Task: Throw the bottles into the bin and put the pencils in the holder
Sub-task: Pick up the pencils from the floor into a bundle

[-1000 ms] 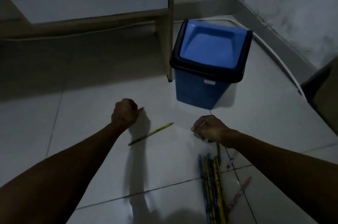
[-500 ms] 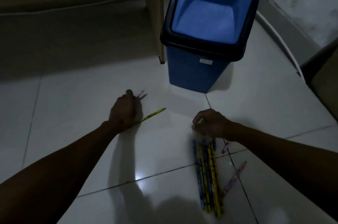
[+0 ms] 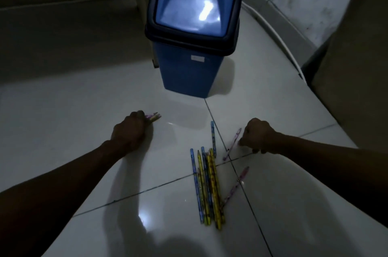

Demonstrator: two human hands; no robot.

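A blue bin (image 3: 190, 71) with a black rim and a blue swing lid stands on the floor ahead of me. My left hand (image 3: 130, 130) rests on the tiles, closed around a few pencils (image 3: 153, 117) whose tips stick out toward the bin. My right hand (image 3: 257, 136) is down on the floor with its fingers curled, touching a pink pencil (image 3: 232, 144). Between my arms lies a pile of several blue and yellow pencils (image 3: 206, 185). One blue pencil (image 3: 213, 137) lies apart above the pile, and another pink pencil (image 3: 236, 185) lies to its right. No bottle or holder is visible.
The floor is glossy white tile (image 3: 63, 120) with dark grout lines. A wooden furniture leg (image 3: 144, 4) stands left of the bin. A white cable (image 3: 277, 36) runs along the wall at right, and a dark brown object (image 3: 357, 67) stands at far right.
The yellow-green pencil that lay beside my left hand is gone from the floor, and pencil tips now stick out of that fist. My right hand moved right to the pink pencil.
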